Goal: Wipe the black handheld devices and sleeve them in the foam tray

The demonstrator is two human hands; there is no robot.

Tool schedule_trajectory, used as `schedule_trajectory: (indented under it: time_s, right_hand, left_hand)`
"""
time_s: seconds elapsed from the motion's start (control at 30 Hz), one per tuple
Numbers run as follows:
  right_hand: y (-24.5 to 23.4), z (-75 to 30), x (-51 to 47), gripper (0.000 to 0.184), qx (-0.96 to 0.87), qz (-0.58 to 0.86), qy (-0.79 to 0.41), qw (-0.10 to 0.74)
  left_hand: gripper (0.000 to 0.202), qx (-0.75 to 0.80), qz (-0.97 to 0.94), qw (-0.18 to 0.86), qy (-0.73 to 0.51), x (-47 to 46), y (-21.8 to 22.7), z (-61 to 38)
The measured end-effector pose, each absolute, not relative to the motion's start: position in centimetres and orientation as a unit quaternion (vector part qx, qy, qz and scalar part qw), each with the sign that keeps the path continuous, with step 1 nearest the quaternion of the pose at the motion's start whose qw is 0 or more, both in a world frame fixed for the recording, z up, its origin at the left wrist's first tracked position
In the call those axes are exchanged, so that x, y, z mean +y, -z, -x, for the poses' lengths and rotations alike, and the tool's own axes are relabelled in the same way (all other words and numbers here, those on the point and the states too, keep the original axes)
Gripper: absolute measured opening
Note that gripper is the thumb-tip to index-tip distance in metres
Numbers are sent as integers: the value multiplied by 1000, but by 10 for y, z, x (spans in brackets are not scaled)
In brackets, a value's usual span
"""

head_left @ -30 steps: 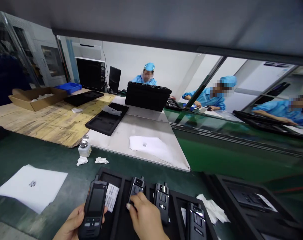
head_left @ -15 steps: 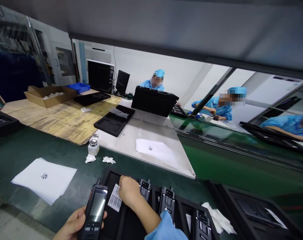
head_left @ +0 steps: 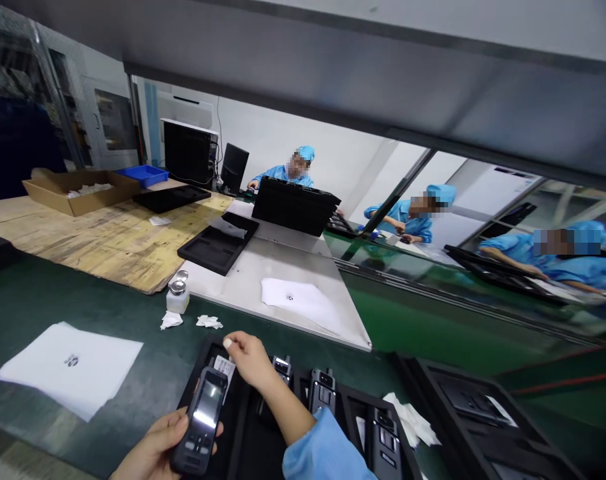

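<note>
My left hand (head_left: 157,437) is wrapped round a black handheld radio (head_left: 203,420), screen side up, over the left part of a black foam tray (head_left: 195,381). A white printed label sheet (head_left: 225,366) lies in the tray, partly covered by the radio. Just above that sheet, my right hand (head_left: 250,360) has thumb and finger pinched together. A small white spot shows at its fingertips, too small to name. More radios stand in the tray slots to the right: one radio (head_left: 281,368) behind my right wrist, another radio (head_left: 323,392) and a third radio (head_left: 384,440).
White paper sheets (head_left: 70,370) lie at left on the green bench. A dispenser bottle (head_left: 177,297) stands behind crumpled tissues (head_left: 209,322). Crumpled wipes (head_left: 413,420) and another black tray (head_left: 483,407) are at right. Co-workers in blue sit across; a shelf hangs overhead.
My left hand has brought the radio rightward over the tray, so it covers much of the label sheet. My right hand has lifted slightly towards the tray's far edge. The view has turned somewhat right.
</note>
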State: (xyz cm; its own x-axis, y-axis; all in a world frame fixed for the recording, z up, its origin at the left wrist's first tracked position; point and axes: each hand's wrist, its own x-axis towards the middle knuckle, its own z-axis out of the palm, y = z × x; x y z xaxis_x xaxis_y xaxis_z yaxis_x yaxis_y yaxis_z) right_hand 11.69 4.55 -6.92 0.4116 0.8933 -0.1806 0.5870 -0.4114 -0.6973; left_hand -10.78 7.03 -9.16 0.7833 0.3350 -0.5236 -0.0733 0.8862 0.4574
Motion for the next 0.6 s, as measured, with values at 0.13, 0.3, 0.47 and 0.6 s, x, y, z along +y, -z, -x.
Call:
schedule_trajectory:
  time_s: [0.13,0.3,0.47,0.6]
  right_hand:
    - [73,-127,53,31,-471,725,-382,328]
    - [86,-132,63,22,-430,722,-411,353]
    - [94,-137,74,20,-411,743,-402,344]
    - [97,-137,80,23,-423,747,-389,334]
  left_hand:
    - [40,326,-203,920,-79,76,99,87]
    - [52,374,-204,900,-94,75,97,79]
    - [76,385,-149,900,-140,73,116,99]
    - [115,402,-121,895,-151,65,130,115]
